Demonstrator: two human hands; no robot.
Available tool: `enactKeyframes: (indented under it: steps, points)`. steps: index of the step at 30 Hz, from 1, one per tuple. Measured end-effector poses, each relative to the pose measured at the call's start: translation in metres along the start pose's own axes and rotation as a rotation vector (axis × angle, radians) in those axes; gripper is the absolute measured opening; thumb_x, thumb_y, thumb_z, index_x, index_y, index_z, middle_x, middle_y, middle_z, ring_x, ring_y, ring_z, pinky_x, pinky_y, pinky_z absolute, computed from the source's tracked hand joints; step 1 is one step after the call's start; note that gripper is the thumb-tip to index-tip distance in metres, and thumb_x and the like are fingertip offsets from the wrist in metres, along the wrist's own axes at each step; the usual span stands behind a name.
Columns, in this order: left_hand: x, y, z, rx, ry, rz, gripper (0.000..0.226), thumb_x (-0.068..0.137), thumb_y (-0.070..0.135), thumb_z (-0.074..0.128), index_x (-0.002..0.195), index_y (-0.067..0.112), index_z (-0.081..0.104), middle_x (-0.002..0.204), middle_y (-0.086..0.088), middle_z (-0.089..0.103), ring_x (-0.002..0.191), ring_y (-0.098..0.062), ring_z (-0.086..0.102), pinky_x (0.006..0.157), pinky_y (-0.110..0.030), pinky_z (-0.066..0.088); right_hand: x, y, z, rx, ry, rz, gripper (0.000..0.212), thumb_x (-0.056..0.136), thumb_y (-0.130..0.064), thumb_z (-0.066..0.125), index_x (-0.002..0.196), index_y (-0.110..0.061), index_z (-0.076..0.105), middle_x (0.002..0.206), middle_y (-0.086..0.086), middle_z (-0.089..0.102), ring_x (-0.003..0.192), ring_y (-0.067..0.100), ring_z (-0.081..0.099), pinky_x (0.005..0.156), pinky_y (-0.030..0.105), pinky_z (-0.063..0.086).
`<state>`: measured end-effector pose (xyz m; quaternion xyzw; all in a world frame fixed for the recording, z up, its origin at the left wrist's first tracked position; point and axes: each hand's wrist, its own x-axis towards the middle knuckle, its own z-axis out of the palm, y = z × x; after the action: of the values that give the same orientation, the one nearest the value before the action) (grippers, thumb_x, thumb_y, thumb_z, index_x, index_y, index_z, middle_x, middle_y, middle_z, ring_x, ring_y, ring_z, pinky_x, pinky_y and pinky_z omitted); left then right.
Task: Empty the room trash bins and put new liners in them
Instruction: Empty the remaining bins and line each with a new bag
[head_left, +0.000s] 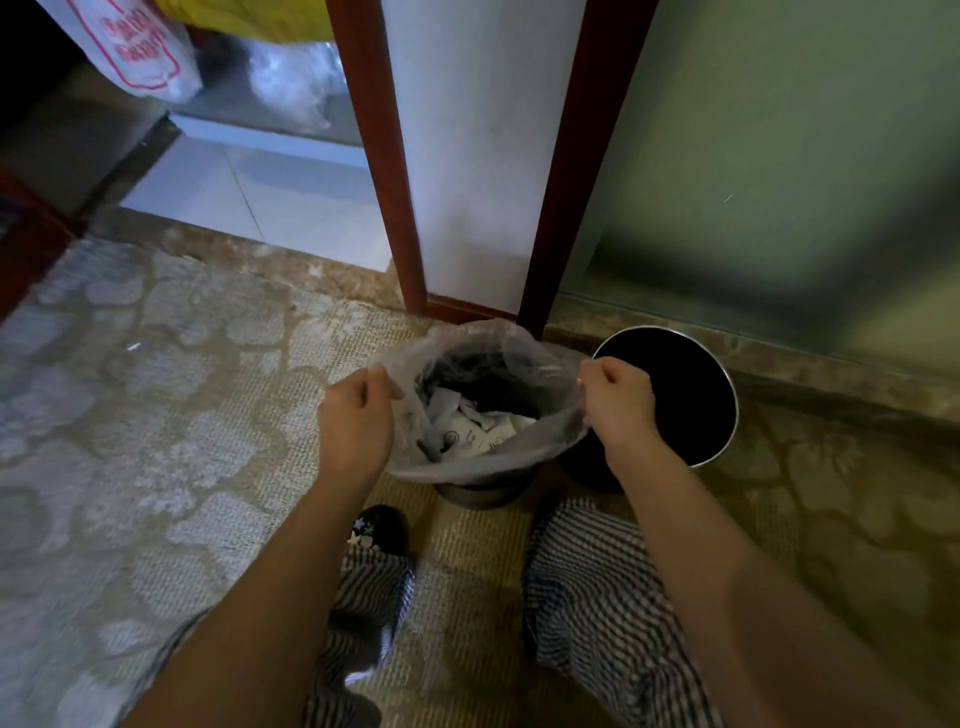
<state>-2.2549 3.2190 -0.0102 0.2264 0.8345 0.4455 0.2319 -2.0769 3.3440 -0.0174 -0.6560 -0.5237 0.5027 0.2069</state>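
Both hands' fingers pinch the liner rim at opposite sides.

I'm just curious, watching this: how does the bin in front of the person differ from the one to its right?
The left bin has a clear plastic liner folded over its mouth, while the right bin has none and its shiny rim shows. The left bin holds paper scraps, while the right bin's inside looks dark and bare. Both are round, dark and upright on the carpet.
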Motion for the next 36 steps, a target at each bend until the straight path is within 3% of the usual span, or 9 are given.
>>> enactKeyframes:
  steps: [3,9,16,18,20,22,26,30,36]
  points:
    - [-0.015,0.015,-0.001,-0.049,-0.108,0.06,0.04,0.101,0.027,0.04,0.072,0.017,0.067,0.037,0.009,0.042,0.049,-0.02,0.042,0.061,-0.051,0.054,-0.016,-0.017,-0.011,0.078,-0.038,-0.058,0.03,0.096,-0.019,0.049,0.067,-0.017,0.056,0.064,0.001,0.05,0.061,0.012,0.045,0.058,0.025,0.037]
    - [-0.015,0.026,0.032,-0.112,-0.375,0.051,0.035,0.101,0.023,0.04,0.078,0.023,0.067,0.068,0.004,0.063,0.058,0.001,0.057,0.058,-0.016,0.045,-0.031,-0.039,0.003,0.139,-0.263,-0.07,0.018,0.095,-0.02,0.053,0.083,-0.013,0.066,0.09,0.009,0.068,0.082,0.013,0.062,0.073,0.024,0.05]
    - [0.009,0.028,0.055,-0.305,-0.359,-0.238,0.037,0.098,0.018,0.043,0.067,0.017,0.062,0.051,0.006,0.061,0.048,-0.003,0.057,0.052,-0.019,0.045,-0.012,-0.047,0.035,-0.128,-0.499,-0.311,0.017,0.09,-0.016,0.058,0.079,-0.006,0.068,0.073,0.0,0.065,0.073,0.009,0.061,0.069,0.021,0.049]
    - [0.012,0.028,0.054,-0.403,-0.381,-0.357,0.034,0.098,0.021,0.042,0.072,0.014,0.061,0.056,0.002,0.06,0.054,-0.009,0.056,0.059,-0.024,0.045,-0.01,-0.042,0.035,-0.19,-0.545,-0.391,0.013,0.086,-0.013,0.062,0.075,-0.007,0.067,0.073,0.004,0.066,0.072,0.016,0.063,0.07,0.03,0.05]
    - [0.016,0.028,0.051,-0.467,-0.449,-0.392,0.038,0.099,0.034,0.042,0.075,0.014,0.063,0.065,-0.002,0.062,0.059,-0.013,0.058,0.062,-0.027,0.047,-0.011,-0.038,0.034,-0.267,-0.623,-0.478,0.012,0.085,-0.013,0.064,0.073,-0.013,0.067,0.072,-0.005,0.064,0.069,0.004,0.059,0.067,0.023,0.045]
    - [0.018,0.028,0.047,-0.456,-0.519,-0.338,0.036,0.097,0.038,0.046,0.078,0.014,0.066,0.065,0.0,0.067,0.062,-0.013,0.063,0.058,-0.025,0.049,-0.012,-0.037,0.032,-0.32,-0.731,-0.489,0.01,0.086,-0.015,0.064,0.082,-0.016,0.073,0.081,-0.013,0.065,0.078,-0.003,0.057,0.073,0.015,0.041]
    - [0.022,0.02,0.049,-0.259,-0.478,-0.168,0.029,0.094,0.023,0.056,0.081,-0.003,0.061,0.066,-0.01,0.059,0.064,-0.022,0.055,0.062,-0.029,0.045,-0.008,-0.036,0.021,-0.357,-0.866,-0.309,0.018,0.09,-0.018,0.058,0.094,-0.014,0.075,0.098,0.003,0.071,0.098,0.013,0.063,0.091,0.031,0.047]
    - [0.024,0.015,0.051,0.152,-0.321,0.205,0.037,0.095,0.021,0.053,0.073,-0.009,0.053,0.069,-0.012,0.047,0.066,-0.02,0.046,0.057,-0.027,0.03,0.004,-0.037,0.007,-0.317,-0.653,-0.144,0.023,0.094,-0.015,0.049,0.09,-0.007,0.071,0.098,0.008,0.07,0.098,0.019,0.065,0.083,0.025,0.05]
    - [0.013,0.024,0.047,-0.062,-0.611,0.368,0.048,0.094,0.013,0.055,0.051,0.019,0.034,0.044,0.012,0.034,0.043,-0.001,0.031,0.047,-0.011,0.026,0.017,-0.035,0.011,0.054,-0.446,0.153,0.022,0.099,-0.021,0.045,0.108,-0.011,0.063,0.109,0.009,0.068,0.1,0.02,0.064,0.086,0.029,0.052]
